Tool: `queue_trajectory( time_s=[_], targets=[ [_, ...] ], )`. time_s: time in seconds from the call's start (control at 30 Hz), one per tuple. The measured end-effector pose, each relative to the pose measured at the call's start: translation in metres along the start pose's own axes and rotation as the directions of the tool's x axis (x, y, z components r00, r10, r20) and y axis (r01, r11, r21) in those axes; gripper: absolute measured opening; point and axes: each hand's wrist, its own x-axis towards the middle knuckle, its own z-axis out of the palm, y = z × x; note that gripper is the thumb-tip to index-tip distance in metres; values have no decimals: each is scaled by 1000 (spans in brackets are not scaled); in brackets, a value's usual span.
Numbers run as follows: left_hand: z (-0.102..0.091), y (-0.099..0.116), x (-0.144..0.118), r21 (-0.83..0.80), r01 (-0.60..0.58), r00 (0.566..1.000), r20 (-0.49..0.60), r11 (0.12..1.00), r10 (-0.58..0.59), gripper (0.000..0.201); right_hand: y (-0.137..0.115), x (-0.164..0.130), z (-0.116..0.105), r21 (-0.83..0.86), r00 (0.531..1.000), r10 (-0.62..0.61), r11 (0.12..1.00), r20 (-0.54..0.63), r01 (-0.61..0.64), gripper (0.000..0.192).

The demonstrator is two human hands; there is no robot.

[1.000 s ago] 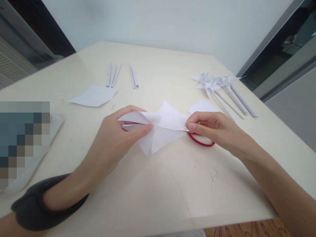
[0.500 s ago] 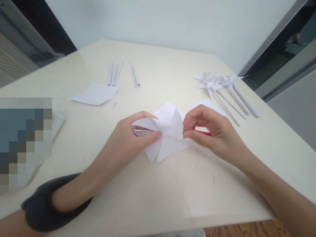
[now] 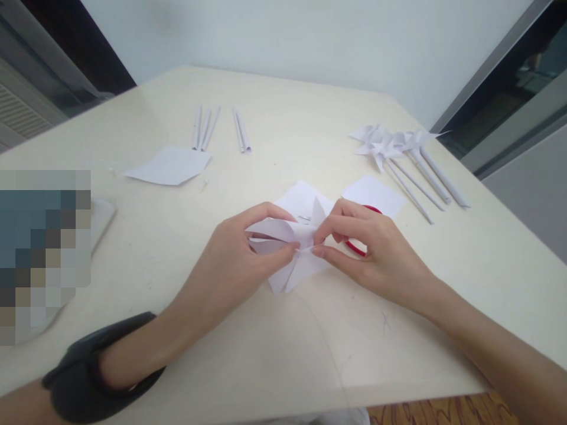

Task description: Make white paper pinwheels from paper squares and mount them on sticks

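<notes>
- My left hand (image 3: 230, 260) pinches a white paper pinwheel head (image 3: 290, 248) low over the middle of the cream bench (image 3: 283, 354); thumb and forefinger are closed on the gathered flaps at its centre, the other fingers curled under the sheet.
- My right hand (image 3: 367, 254) is shut on the tip of one more flap, thumb and forefinger pressing it toward that same centre; the two sets of fingertips nearly touch.
- I judge the step in hand to be the gathering of the cut corners into the middle; the lower blades (image 3: 287, 277) splay loose toward me, not yet drawn in.
- The next move calls, I think, for the left pinch to take over the new tip without letting the stacked ones slip; thin paper springs back, so the pressure must be steady.
- A red ring-shaped object (image 3: 354, 245) lies just behind my right hand, partly hidden; I cannot tell what it is; a flat white paper square (image 3: 376, 195) lies beyond it.
- Finished white paper pinwheels on rolled sticks (image 3: 407, 159) lie far right; spare rolled white paper sticks (image 3: 217, 127) and another white sheet (image 3: 170, 165) lie far left.
</notes>
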Motion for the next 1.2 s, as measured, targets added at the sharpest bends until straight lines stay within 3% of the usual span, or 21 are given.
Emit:
queue_trajectory(
  time_s=[0.57,0.9,1.2],
  targets=[
    [0,-1,-1,39,10,1000,24,999,-11,17,-2,-1,3,-40,991,132,990,8,-132,10],
    [1,-1,-1,12,-68,996,53,998,67,6,-2,-1,3,42,981,185,981,57,-188,10],
    [-1,-1,0,-38,39,992,120,999,-34,17,-1,-1,3,-50,981,182,983,62,-179,15]
  ],
)
